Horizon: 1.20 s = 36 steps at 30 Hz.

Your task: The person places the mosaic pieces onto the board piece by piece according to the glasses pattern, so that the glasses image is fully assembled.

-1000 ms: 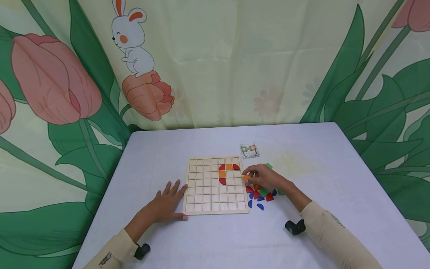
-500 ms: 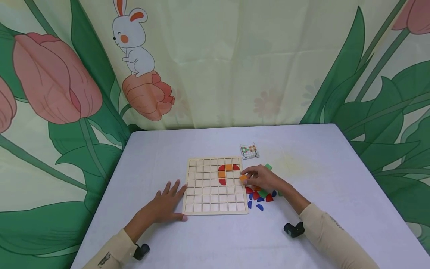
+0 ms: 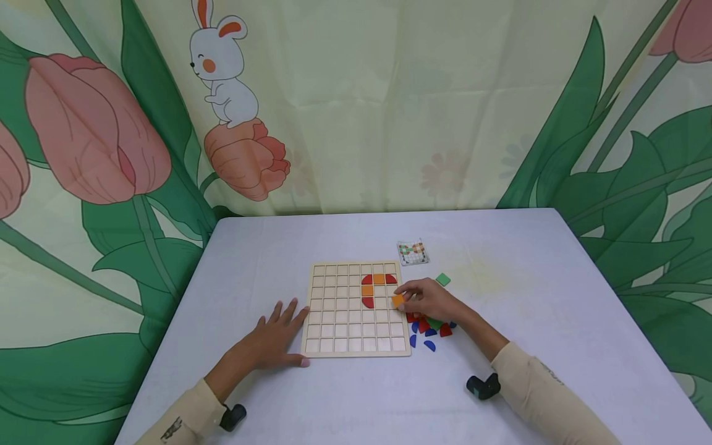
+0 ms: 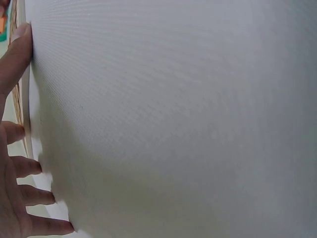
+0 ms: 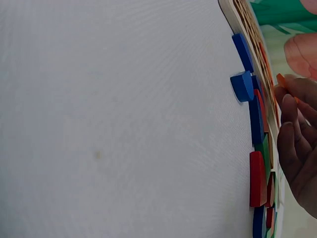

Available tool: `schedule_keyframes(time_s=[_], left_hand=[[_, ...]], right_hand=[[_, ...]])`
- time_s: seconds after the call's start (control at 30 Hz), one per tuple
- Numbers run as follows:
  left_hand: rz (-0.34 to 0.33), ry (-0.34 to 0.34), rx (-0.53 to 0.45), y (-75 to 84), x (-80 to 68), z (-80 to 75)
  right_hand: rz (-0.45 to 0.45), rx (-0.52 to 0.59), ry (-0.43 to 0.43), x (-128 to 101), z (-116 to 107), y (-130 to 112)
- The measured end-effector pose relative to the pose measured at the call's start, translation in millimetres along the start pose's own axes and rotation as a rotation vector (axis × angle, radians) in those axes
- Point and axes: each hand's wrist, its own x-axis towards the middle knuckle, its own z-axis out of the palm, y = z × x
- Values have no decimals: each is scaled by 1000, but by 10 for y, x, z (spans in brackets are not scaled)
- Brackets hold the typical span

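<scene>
A wooden grid board point(image 3: 339, 330) lies on the white table. In its upper right part sit red rounded pieces point(image 3: 368, 303) and orange square tiles point(image 3: 379, 279) in a bent row. My right hand point(image 3: 428, 298) pinches an orange tile point(image 3: 397, 301) between thumb and fingers, over the board's right edge. My left hand point(image 3: 272, 341) rests flat with fingers spread at the board's left edge, touching it. The left wrist view shows the thumb point(image 4: 17, 54) against the board's side. In the right wrist view only a sliver of the held tile point(image 5: 281, 80) shows.
Loose red, green and blue pieces point(image 3: 430, 346) lie right of the board, partly hidden under the right hand. A green tile point(image 3: 442, 279) lies farther back. A small pattern card point(image 3: 413, 252) sits behind the board's right corner. A printed curtain point(image 3: 356, 123) hangs behind the table.
My right hand has moved slightly left and toward me with the orange tile, from beside the board to over its right edge. The left hand has stayed in place.
</scene>
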Motion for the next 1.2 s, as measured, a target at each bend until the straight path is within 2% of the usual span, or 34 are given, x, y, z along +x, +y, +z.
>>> schedule_keyframes(time_s=[0.27, 0.77, 1.2], left_hand=[[3, 2, 7, -5, -1, 3], [-2, -6, 4, 5, -3, -11], [-1, 6, 8, -2, 6, 12]], right_hand=[[16, -3, 41, 22, 61, -7], [52, 58, 21, 63, 110, -50], [7, 34, 22, 103, 180, -74]])
